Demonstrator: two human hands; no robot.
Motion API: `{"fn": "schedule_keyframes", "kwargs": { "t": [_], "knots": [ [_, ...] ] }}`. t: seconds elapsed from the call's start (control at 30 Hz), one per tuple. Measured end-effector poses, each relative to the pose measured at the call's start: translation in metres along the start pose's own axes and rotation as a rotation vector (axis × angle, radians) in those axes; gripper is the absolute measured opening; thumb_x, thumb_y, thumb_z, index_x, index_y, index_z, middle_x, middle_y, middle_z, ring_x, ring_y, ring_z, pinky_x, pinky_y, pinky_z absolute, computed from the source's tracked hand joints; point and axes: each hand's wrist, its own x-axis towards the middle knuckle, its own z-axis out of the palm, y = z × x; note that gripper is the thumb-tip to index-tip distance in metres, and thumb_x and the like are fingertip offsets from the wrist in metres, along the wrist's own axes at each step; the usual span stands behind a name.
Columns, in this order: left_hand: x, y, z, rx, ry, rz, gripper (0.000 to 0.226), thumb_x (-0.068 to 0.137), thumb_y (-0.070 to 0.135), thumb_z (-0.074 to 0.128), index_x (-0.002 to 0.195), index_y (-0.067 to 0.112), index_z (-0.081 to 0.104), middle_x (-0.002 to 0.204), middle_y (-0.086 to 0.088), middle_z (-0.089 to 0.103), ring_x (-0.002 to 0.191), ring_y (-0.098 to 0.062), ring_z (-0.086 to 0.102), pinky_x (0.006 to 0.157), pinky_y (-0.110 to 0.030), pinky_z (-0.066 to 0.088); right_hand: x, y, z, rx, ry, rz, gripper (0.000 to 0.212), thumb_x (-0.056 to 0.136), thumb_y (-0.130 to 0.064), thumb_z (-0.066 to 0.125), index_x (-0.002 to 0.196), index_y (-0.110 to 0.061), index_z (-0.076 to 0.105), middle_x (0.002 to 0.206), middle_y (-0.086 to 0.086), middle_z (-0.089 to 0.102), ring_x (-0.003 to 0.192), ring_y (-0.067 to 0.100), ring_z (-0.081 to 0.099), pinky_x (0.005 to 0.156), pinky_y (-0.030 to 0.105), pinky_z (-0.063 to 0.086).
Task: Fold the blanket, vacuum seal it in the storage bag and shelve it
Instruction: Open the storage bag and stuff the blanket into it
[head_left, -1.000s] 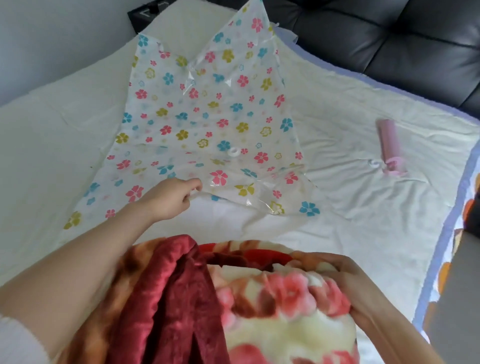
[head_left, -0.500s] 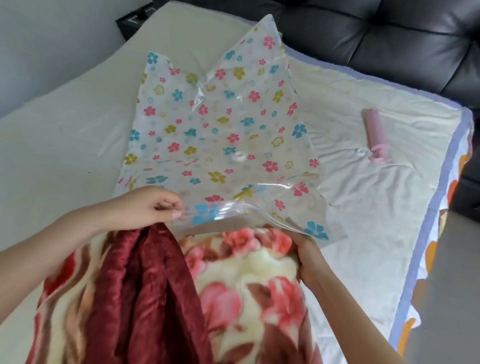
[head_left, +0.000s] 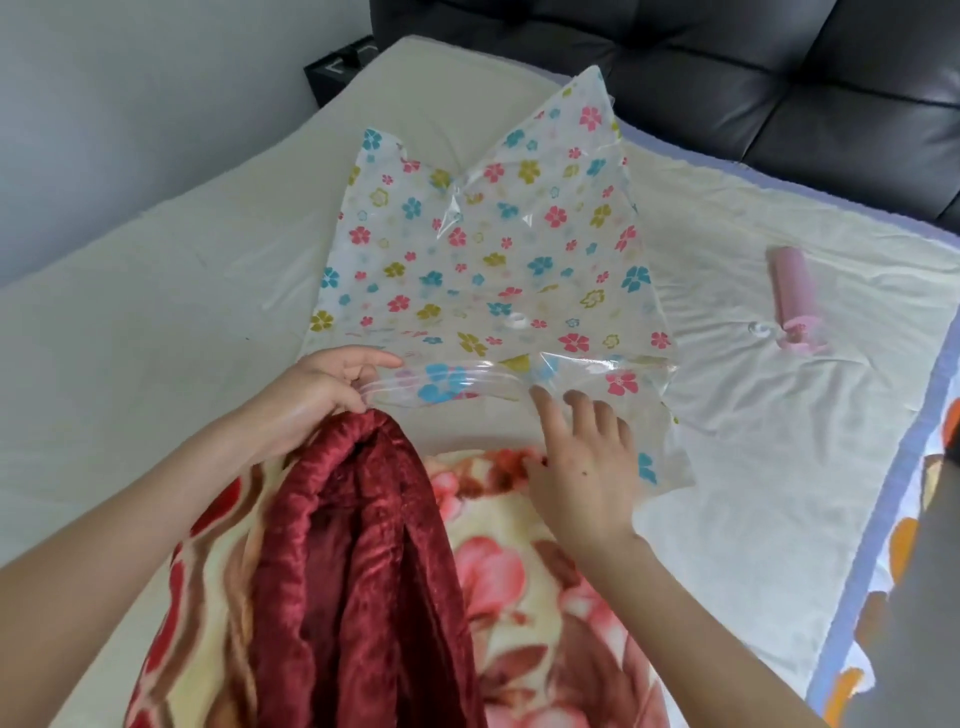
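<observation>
Two bare hands are working at the near edge of a clear vacuum storage bag (head_left: 493, 260) printed with small pink, blue and yellow flowers, which is lying spread on the cream bed sheet (head_left: 156, 338) with its far corners lifting off the bed. The left hand (head_left: 317, 395) is pinching the bag's near rim between thumb and curled fingers (head_left: 363, 364), holding the mouth up off the sheet. The right hand (head_left: 587, 478) is lying over the far end of the blanket with its fingers (head_left: 545, 410) straight and spread wide, their tips touching the raised plastic rim; it is gripping nothing. The folded plush blanket (head_left: 389, 597), cream with large pink and red flowers and a dark red velvety side showing along its folds, is sitting just in front of the bag's mouth, its leading end right at the opening between the two hands; how far it is inside, if at all, cannot be told. A small round valve (head_left: 517, 322) is showing on the bag's upper face. To the right, well apart from the bag, a pink hand pump (head_left: 792, 291) is lying on the sheet. A dark tufted headboard (head_left: 727, 67) is standing behind the bed.
</observation>
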Motion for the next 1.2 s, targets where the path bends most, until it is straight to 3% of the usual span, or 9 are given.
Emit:
{"fn": "schedule_keyframes", "kwargs": {
  "t": [0.17, 0.27, 0.4, 0.6, 0.77, 0.87, 0.93, 1.03, 1.2],
  "knots": [
    [-0.021, -0.011, -0.012, 0.606, 0.177, 0.359, 0.056, 0.075, -0.005, 0.068, 0.095, 0.046, 0.06, 0.084, -0.005, 0.064, 0.078, -0.013, 0.06, 0.072, -0.015, 0.038, 0.036, -0.025, 0.012, 0.039, -0.195, -0.266, 0.046, 0.026, 0.012, 0.07, 0.068, -0.004, 0.061, 0.049, 0.008, 0.049, 0.036, 0.026, 0.047, 0.036, 0.023, 0.032],
    [-0.032, -0.021, -0.023, 0.954, 0.344, 0.554, 0.027, 0.072, -0.007, 0.063, 0.092, 0.011, 0.058, 0.081, -0.008, 0.064, 0.079, -0.021, 0.056, 0.061, -0.019, 0.03, 0.018, -0.015, -0.007, 0.197, -0.069, -0.481, 0.04, 0.044, 0.008, 0.052, 0.081, -0.006, 0.057, 0.06, 0.008, 0.052, 0.049, 0.028, 0.05, 0.036, 0.03, 0.041],
    [-0.053, -0.037, -0.027, 1.209, 0.198, 0.781, 0.007, 0.08, 0.02, 0.05, 0.086, 0.018, 0.048, 0.076, -0.001, 0.057, 0.077, -0.012, 0.044, 0.062, -0.024, 0.033, -0.033, -0.003, -0.039, 0.18, -0.12, -0.706, 0.042, 0.06, 0.01, 0.042, 0.097, -0.008, 0.046, 0.063, 0.003, 0.054, 0.052, 0.02, 0.048, 0.045, 0.025, 0.041],
    [-0.08, -0.046, -0.041, 0.773, -0.006, 0.438, 0.029, 0.069, 0.017, 0.05, 0.094, 0.02, 0.062, 0.089, 0.014, 0.06, 0.085, 0.002, 0.055, 0.078, -0.01, 0.039, -0.041, -0.011, -0.05, 0.145, -0.373, -0.506, 0.083, 0.041, 0.008, 0.075, 0.116, -0.014, 0.047, 0.046, -0.004, 0.037, 0.038, 0.016, 0.037, 0.034, 0.022, 0.024],
    [-0.056, -0.049, -0.062, 0.959, -0.049, 0.319, 0.03, 0.071, -0.008, 0.054, 0.092, 0.011, 0.061, 0.09, 0.01, 0.054, 0.086, -0.009, 0.048, 0.074, -0.022, 0.033, -0.03, -0.044, -0.045, -0.013, -0.395, -0.58, 0.054, 0.017, 0.005, 0.071, 0.06, -0.016, 0.046, 0.037, -0.003, 0.031, 0.043, 0.015, 0.016, 0.051, 0.02, -0.01],
    [-0.058, -0.052, -0.064, 1.06, 0.038, 0.401, 0.017, 0.079, 0.001, 0.057, 0.092, 0.01, 0.063, 0.085, 0.002, 0.06, 0.082, -0.02, 0.057, 0.066, -0.022, 0.035, -0.028, -0.045, -0.045, -0.035, -0.421, -0.558, 0.051, 0.022, 0.001, 0.076, 0.055, -0.018, 0.043, 0.043, -0.007, 0.021, 0.039, 0.016, 0.019, 0.045, 0.015, -0.004],
    [-0.066, -0.057, -0.058, 1.133, 0.227, 0.568, 0.016, 0.081, 0.014, 0.049, 0.085, 0.01, 0.063, 0.072, -0.005, 0.062, 0.064, -0.024, 0.061, 0.053, -0.022, 0.042, -0.025, -0.052, -0.046, 0.021, -0.323, -0.563, 0.033, 0.042, -0.02, 0.082, 0.061, -0.019, 0.055, 0.045, -0.006, 0.039, 0.036, 0.018, 0.038, 0.035, 0.016, 0.024],
    [-0.081, -0.067, -0.038, 1.203, 0.325, 0.663, 0.013, 0.073, 0.016, 0.04, 0.081, 0.01, 0.048, 0.057, -0.007, 0.053, 0.046, -0.025, 0.054, 0.036, -0.024, 0.039, -0.008, -0.099, -0.047, 0.162, -0.25, -0.454, 0.046, 0.074, -0.057, 0.051, 0.087, -0.017, 0.067, 0.066, -0.003, 0.062, 0.057, 0.022, 0.059, 0.046, 0.03, 0.048],
    [-0.088, -0.089, -0.043, 1.102, 0.285, 0.722, 0.023, 0.062, 0.007, 0.036, 0.08, 0.009, 0.051, 0.067, -0.006, 0.055, 0.059, -0.026, 0.055, 0.044, -0.03, 0.045, 0.004, -0.188, -0.017, 0.144, -0.4, -0.374, 0.052, 0.052, -0.054, 0.08, 0.074, -0.01, 0.062, 0.067, 0.005, 0.06, 0.06, 0.024, 0.059, 0.045, 0.026, 0.044]
  ]
}}
